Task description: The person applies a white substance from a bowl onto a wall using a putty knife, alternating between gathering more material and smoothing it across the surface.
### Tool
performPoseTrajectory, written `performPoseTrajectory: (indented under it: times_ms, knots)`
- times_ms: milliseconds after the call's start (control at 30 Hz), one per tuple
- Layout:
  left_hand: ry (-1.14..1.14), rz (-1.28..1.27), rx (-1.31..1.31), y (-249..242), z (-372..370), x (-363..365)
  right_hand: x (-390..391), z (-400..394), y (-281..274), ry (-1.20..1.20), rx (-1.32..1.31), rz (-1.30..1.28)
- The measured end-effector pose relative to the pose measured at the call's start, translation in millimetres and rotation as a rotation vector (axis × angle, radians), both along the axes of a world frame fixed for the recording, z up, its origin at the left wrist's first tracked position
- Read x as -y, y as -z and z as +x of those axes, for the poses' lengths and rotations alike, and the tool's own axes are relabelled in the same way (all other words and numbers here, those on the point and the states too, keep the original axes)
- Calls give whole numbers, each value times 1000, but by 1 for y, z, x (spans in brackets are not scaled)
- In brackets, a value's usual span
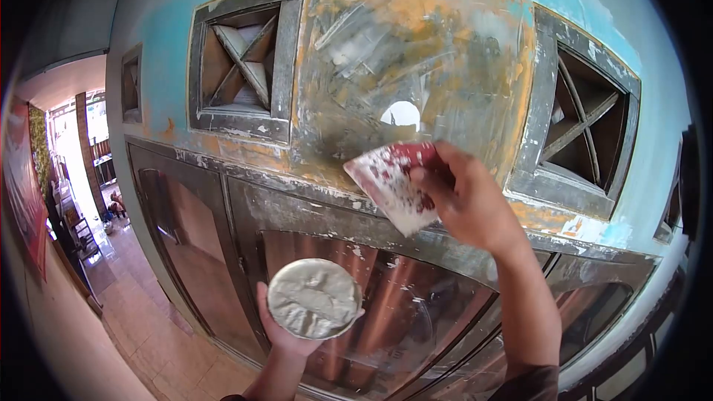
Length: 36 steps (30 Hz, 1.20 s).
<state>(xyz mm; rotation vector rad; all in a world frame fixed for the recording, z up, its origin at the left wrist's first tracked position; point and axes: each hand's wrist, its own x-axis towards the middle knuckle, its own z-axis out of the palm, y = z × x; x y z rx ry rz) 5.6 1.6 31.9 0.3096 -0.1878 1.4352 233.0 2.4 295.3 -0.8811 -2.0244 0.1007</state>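
My right hand (pixel 471 197) grips a red putty spreader (pixel 394 178), its flat face smeared with white filler. The spreader is in front of the wall, close below a fresh white patch of filler (pixel 401 114). Lower down, my left hand (pixel 286 338) supports a round tub of whitish putty (pixel 313 298) from underneath, fingers around its side. The putty's surface is uneven and scooped. Behind the spreader is a worn wall panel (pixel 445 67) with grey, orange and white scrape marks.
Square vents with crossed bars, one on the left (pixel 241 59) and one on the right (pixel 583 115), flank the panel. Below run dark framed glass panes (pixel 416 304). At far left a tiled floor (pixel 141 312) leads to a bright doorway (pixel 67 148).
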Motion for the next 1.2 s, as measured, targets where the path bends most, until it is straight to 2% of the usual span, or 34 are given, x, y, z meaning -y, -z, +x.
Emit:
performPoseTrajectory:
  times_ms: [33,67,133,167,300,367,467,500,567,667,767,800,900,933,1000,1067,1200]
  knots:
    - [122,26,306,5,-14,-8,-3,-10,-12,36,40,50]
    - [123,29,307,9,-24,-12,-8,-20,-21,37,41,53]
    - [-140,-1,-75,7,-39,-16,-16,-42,-38,148,157,235]
    - [-91,99,-103,1,-42,-10,-21,-55,-46,164,170,235]
    - [-182,7,-36,23,-63,-25,-56,-97,-62,176,238,392]
    - [-143,39,80,23,-69,-27,-59,-115,-69,285,404,385]
    - [-209,28,-54,26,-82,-34,-64,-125,-63,417,498,517]
    - [-206,26,-51,26,-85,-35,-67,-127,-64,419,502,516]
    - [-219,27,-138,25,-90,-38,-73,-128,-67,590,475,460]
    - [-210,21,-32,32,-96,-48,-79,-129,-69,660,519,600]
    - [-199,-58,-34,36,-100,-54,-78,-127,-95,754,468,563]
    - [-196,-58,-36,32,-100,-54,-83,-117,-105,739,370,673]
    - [-207,-67,-117,17,-98,-47,-68,-104,-127,691,342,578]
    - [-200,-67,-120,14,-97,-47,-58,-102,-125,584,312,535]
    - [-184,-62,-119,17,-97,-54,-46,-106,-109,423,298,403]
    - [-107,-53,-58,36,-98,-65,-59,-113,-77,389,386,411]
    - [-53,-11,-11,30,-90,-70,-83,-118,-60,467,440,359]
